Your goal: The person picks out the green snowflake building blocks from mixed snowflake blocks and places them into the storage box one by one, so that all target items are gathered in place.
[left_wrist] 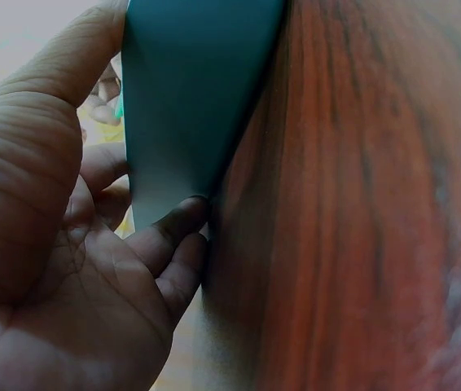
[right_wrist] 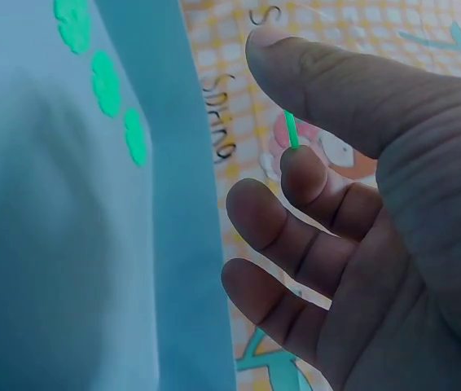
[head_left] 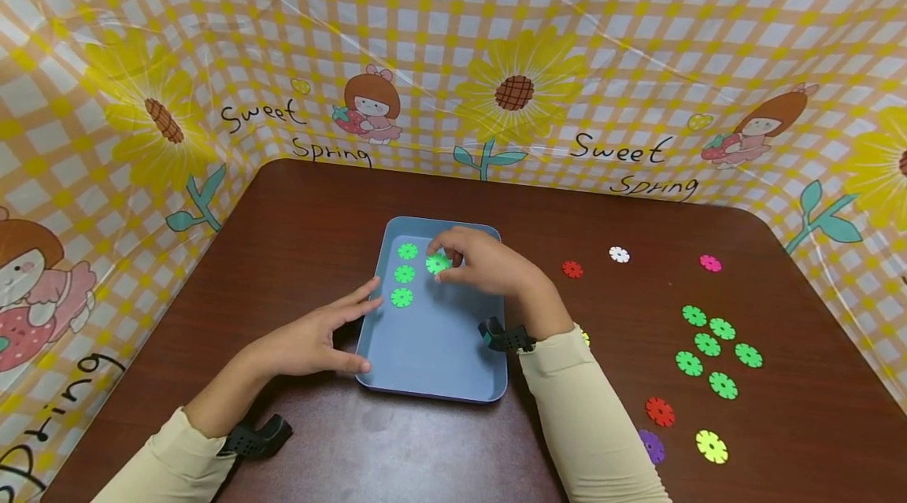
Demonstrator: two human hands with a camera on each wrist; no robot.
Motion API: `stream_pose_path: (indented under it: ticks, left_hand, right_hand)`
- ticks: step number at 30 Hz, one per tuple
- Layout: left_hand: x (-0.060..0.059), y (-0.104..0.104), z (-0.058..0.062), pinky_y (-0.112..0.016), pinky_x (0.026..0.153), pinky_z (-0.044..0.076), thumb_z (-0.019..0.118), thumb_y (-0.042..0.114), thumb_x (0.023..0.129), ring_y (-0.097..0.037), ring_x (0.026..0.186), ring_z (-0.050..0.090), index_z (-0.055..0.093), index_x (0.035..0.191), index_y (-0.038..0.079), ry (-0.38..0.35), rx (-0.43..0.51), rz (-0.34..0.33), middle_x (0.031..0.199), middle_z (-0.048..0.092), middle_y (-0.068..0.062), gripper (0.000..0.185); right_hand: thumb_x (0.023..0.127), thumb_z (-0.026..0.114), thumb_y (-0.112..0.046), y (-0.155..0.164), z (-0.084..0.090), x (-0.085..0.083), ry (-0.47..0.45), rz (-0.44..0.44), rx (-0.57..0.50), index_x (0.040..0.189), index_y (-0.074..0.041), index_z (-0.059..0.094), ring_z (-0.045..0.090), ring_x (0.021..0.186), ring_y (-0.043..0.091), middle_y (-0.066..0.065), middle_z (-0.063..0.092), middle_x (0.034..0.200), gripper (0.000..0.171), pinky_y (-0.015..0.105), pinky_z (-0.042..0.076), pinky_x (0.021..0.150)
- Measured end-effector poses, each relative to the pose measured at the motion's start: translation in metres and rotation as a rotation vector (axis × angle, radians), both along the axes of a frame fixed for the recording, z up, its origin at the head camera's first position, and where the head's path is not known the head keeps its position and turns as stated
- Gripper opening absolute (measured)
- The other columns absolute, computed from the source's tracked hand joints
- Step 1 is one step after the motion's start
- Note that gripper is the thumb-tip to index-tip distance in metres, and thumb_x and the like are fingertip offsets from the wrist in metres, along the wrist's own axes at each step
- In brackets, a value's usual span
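From the head view, the right hand (head_left: pixel 482 263) pinches a green disc (head_left: pixel 437 264) over the tray (head_left: pixel 432 353), beside 3 discs (head_left: pixel 404 274). Left hand (head_left: pixel 312 342), fingers straight, touches the rim. The right wrist view shows the disc edge-on (right_wrist: pixel 292 130); the left wrist view hides the tray's contents.

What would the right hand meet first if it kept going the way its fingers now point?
Probably the top green disc in the blue tray; the right hand, pinching another green disc, points left toward it, though height is unclear.
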State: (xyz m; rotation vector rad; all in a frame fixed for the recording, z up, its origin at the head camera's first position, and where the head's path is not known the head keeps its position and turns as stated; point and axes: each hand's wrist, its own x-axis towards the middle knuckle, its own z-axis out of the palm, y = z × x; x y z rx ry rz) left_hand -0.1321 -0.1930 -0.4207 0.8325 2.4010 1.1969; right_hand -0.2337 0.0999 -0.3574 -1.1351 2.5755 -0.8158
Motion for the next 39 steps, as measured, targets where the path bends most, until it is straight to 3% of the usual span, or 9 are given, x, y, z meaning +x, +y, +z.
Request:
stream_pose_path:
  ticks: [12,19,39]
  left_hand:
    - [0.0,-0.002,0.001,-0.057,0.112,0.024,0.079,0.042,0.085,-0.026,0.15,0.011,0.029,0.156,0.007,0.005,-0.001,-0.006,0.167,0.004,0.001,0.094]
    - [0.001,-0.002,0.0,-0.057,0.112,0.023,0.079,0.039,0.085,-0.027,0.15,0.011,0.03,0.156,0.006,0.015,-0.005,-0.001,0.167,0.005,0.0,0.092]
    - [-0.001,-0.002,0.0,-0.057,0.113,0.022,0.079,0.042,0.084,-0.026,0.15,0.011,0.029,0.156,0.006,0.028,-0.001,-0.012,0.167,0.006,-0.003,0.095]
  right_hand:
    - [0.089,0.078,-0.018,-0.024,-0.008,0.007,-0.016,0.075,0.046,0.119,-0.011,0.067,0.055,0.089,0.019,-0.001,0.058,0.098,0.033,0.031,0.047,0.075]
    - [0.088,0.078,-0.016,-0.034,-0.018,0.008,-0.016,0.139,0.066,0.113,-0.013,0.068,0.049,0.079,0.016,0.004,0.055,0.088,0.027,0.029,0.043,0.071]
    - [0.088,0.078,-0.017,-0.047,-0.033,0.013,-0.132,0.25,0.178,0.108,-0.018,0.067,0.051,0.081,0.013,-0.002,0.057,0.088,0.022,0.028,0.043,0.073]
